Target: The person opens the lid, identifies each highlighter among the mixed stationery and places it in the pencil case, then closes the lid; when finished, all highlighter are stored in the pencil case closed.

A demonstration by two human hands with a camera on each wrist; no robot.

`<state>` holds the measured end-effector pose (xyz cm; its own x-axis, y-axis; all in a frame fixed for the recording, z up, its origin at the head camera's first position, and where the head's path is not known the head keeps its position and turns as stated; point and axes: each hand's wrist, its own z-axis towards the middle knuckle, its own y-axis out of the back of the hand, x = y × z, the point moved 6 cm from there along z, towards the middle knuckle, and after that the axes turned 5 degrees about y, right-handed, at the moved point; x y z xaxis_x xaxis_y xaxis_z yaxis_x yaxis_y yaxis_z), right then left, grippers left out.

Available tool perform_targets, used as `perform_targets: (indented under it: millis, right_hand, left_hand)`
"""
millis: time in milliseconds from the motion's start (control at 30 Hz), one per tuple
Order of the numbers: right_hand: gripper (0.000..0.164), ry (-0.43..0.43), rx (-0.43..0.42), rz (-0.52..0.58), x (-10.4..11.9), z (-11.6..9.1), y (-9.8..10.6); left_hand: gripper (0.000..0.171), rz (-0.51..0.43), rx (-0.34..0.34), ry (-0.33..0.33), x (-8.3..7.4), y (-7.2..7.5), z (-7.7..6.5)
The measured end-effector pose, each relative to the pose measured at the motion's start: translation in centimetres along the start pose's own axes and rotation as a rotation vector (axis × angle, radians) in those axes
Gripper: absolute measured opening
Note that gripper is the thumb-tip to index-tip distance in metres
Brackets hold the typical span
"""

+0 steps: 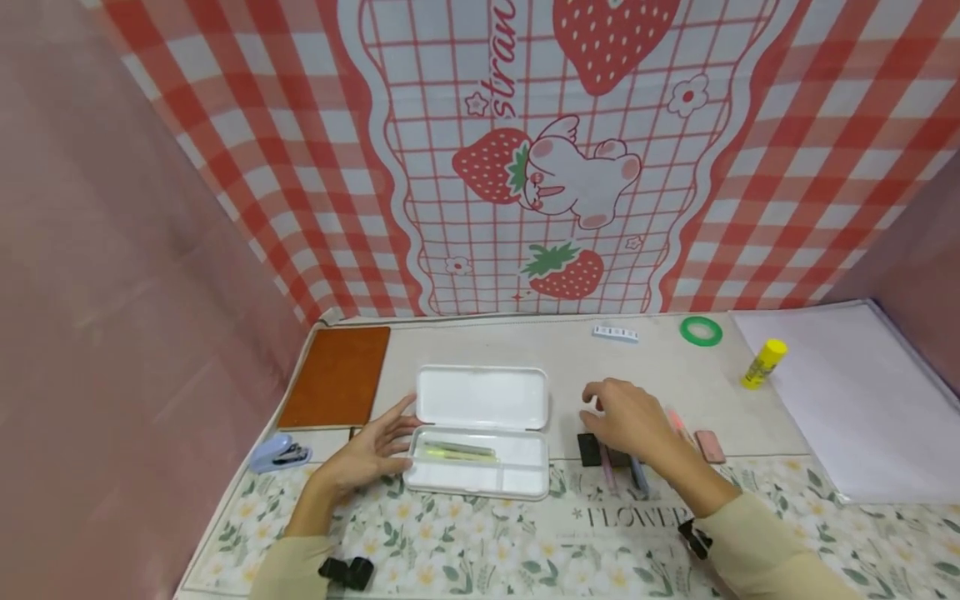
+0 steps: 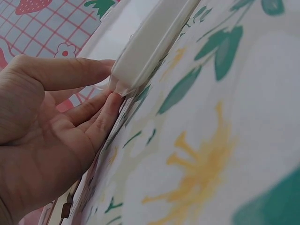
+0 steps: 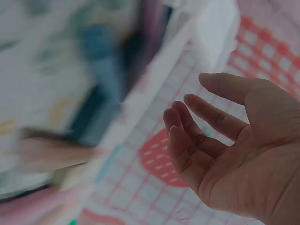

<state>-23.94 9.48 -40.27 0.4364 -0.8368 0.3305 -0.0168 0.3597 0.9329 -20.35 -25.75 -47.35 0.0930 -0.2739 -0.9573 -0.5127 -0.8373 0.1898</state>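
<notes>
A white pencil case [image 1: 483, 398] lies with its lid raised back, and several yellow-green pens [image 1: 459, 452] rest in its tray. My left hand [image 1: 369, 450] holds the case's left end; in the left wrist view, thumb and fingertips pinch a corner of the white case [image 2: 140, 56]. My right hand [image 1: 628, 415] hovers palm-down with loosely bent fingers, and nothing is in them in the right wrist view. Below it are a black block [image 1: 589, 450], a pink pen [image 1: 607, 473] and a grey-blue pen [image 1: 639, 478], partly hidden by the hand.
A brown notebook [image 1: 337, 375] and a blue stapler [image 1: 279, 453] lie left. Rightward are a pink eraser [image 1: 709, 447], coral pens [image 1: 678, 425], a yellow glue stick [image 1: 765, 364], green tape [image 1: 701, 331] and a white sheet [image 1: 862, 400]. A small white strip [image 1: 616, 334] lies behind.
</notes>
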Motion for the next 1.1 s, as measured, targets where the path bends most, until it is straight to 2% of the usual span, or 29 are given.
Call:
perform_targets:
  millis: [100, 233, 300, 467, 733, 933, 1100]
  right_hand:
    - [0.026, -0.046, 0.009, 0.024, -1.8, -0.4, -0.4]
    - [0.021, -0.078, 0.031, 0.006, -2.6, -0.6, -1.1]
    - [0.017, -0.090, 0.049, -0.012, -2.8, -0.7, -1.5]
    - [0.025, -0.123, 0.094, -0.040, -2.9, -0.5, -2.3]
    - [0.018, -0.169, 0.138, -0.051, -2.7, 0.5, -2.5]
    - [0.021, -0.195, 0.123, 0.002, -2.9, 0.7, -2.5]
    - [0.023, -0.164, 0.099, 0.085, -2.8, 0.5, -2.3]
  left_hand:
    - [0.093, 0.010, -0.008, 0.011, 0.0, 0.0, 0.2]
    - [0.093, 0.022, -0.015, 0.009, -0.1, 0.0, 0.4]
    - [0.093, 0.026, -0.012, 0.005, -0.2, -0.1, 0.5]
    - [0.094, 0.034, -0.018, 0.011, -0.1, 0.0, 0.4]
    - [0.094, 0.034, -0.029, 0.007, 0.1, 0.2, 0.1]
    - [0.094, 0.030, -0.029, 0.013, 0.1, 0.1, 0.0]
    - [0.093, 0.037, -0.028, 0.006, 0.0, 0.0, 0.1]
